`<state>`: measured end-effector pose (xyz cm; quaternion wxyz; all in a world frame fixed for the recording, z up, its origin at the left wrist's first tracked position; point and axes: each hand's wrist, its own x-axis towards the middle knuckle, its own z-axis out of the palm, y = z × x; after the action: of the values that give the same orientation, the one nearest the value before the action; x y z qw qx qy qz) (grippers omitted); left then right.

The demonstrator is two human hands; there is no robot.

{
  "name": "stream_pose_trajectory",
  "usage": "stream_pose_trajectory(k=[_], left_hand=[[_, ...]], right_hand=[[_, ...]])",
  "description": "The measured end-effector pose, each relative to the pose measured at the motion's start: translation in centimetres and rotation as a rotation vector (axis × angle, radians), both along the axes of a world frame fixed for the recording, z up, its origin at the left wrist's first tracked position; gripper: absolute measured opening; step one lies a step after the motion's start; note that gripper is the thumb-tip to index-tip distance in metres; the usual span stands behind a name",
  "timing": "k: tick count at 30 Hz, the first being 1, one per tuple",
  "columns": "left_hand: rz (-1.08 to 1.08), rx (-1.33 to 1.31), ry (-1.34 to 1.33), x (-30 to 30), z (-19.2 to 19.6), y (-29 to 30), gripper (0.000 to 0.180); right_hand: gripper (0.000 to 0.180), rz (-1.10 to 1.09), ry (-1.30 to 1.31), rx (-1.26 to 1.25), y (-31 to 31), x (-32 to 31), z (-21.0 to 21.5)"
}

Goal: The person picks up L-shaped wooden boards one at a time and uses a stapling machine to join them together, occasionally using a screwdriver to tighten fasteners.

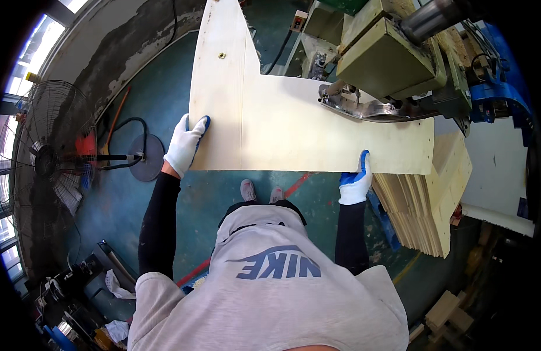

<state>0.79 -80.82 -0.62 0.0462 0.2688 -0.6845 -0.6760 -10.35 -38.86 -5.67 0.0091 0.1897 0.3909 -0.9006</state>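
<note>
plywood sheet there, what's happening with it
A person in white and blue gloves holds a pale plywood sheet flat at its near edge, the left hand at the left corner and the right hand further right. The far side of the sheet lies under the metal head of a green machine. A stack of boards sits to the right, and a fan stands on the left.

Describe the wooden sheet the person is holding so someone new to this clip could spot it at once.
Start at the green machine at upper right. Reaching out from under its metal arm is a pale, L-shaped plywood sheet, held at its near edge by the left hand and right hand. Unlike the stacked boards beside it, it is single, wide and flat.
</note>
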Motion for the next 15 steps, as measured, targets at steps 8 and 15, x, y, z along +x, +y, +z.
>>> stream_pose_trajectory(k=[8, 15], left_hand=[[-0.04, 0.0, -0.005, -1.7, 0.2, 0.0, 0.042], [-0.016, -0.012, 0.034, -1.0, -1.7, -1.6, 0.043]], right_hand=[[0.047, 0.004, 0.004, 0.027, 0.7, 0.9, -0.3], [0.045, -0.016, -0.005, 0.06, -0.1, 0.0, 0.1]])
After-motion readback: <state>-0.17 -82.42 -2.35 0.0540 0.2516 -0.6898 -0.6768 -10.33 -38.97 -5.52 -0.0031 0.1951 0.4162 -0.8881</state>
